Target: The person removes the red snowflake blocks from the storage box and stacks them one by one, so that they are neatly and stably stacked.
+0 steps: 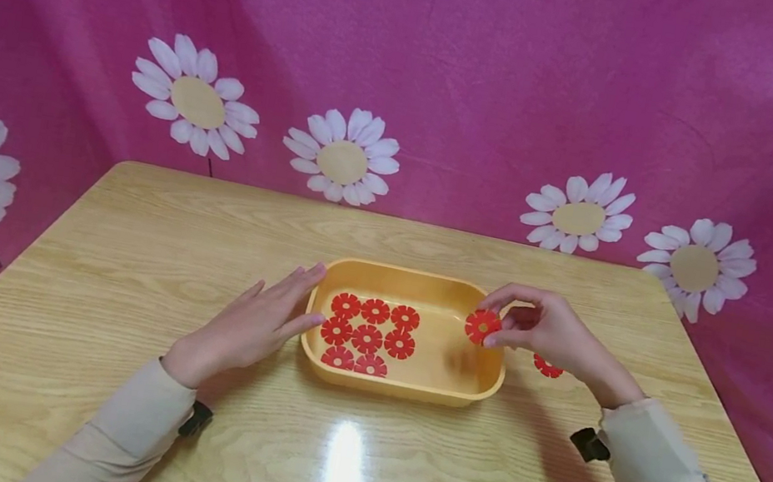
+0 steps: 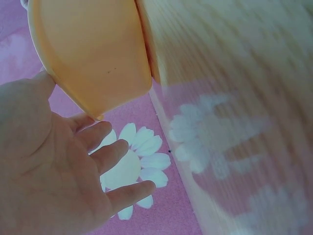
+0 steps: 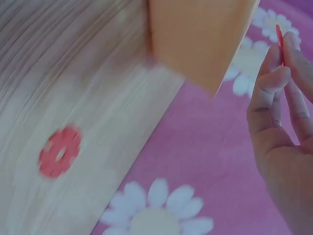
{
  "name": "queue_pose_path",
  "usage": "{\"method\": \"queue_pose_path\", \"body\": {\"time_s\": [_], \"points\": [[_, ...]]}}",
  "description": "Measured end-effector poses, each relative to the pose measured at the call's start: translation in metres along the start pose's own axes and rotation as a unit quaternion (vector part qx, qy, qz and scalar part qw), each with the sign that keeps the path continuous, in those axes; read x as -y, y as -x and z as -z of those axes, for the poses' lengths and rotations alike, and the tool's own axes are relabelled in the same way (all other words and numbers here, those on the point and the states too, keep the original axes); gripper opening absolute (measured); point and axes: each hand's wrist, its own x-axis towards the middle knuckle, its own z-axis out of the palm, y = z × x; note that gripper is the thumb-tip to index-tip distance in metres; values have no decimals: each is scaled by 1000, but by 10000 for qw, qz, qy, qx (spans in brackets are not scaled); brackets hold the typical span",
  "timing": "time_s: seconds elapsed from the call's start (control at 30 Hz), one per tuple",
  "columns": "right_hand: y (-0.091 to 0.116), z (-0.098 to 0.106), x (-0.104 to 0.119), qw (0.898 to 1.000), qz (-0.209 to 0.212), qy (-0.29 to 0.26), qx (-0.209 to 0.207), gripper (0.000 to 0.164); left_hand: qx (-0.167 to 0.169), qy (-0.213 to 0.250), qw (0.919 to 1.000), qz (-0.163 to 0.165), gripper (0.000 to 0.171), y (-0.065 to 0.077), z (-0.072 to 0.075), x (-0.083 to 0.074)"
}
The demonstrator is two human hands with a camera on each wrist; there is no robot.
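In the head view, a yellow plastic tub (image 1: 401, 390) stands on the table with several red notched discs (image 1: 367, 339) laid in rows on the left of its floor. My right hand (image 1: 548, 325) pinches another red notched disc (image 1: 482, 326) between thumb and fingers, over the tub's right end. The right wrist view shows this pinched disc (image 3: 279, 41) edge-on. At the opposite end, my left hand (image 1: 251, 329) rests against the tub's left rim, its fingers extended. Thumb and index fingertip meet the rim in the left wrist view, and the other fingers (image 2: 115, 155) are spread.
One more red disc (image 3: 60, 152) lies on the wooden table (image 1: 207, 221) right of the tub, partly hidden by my right hand in the head view. A pink cloth (image 1: 458, 75) with white flowers hangs behind the table and along its sides.
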Motion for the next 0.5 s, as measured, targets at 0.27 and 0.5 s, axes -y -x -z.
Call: {"method": "queue_pose_path", "body": {"time_s": [0.27,0.5], "points": [[30,33,-31,9968,-576,308,-458,38,-25,15,10000,-32,74,-1,0,1],[51,45,-74,9874,-1403,570,-448,40,41,20,10000,42,73,-1,0,0]]}}
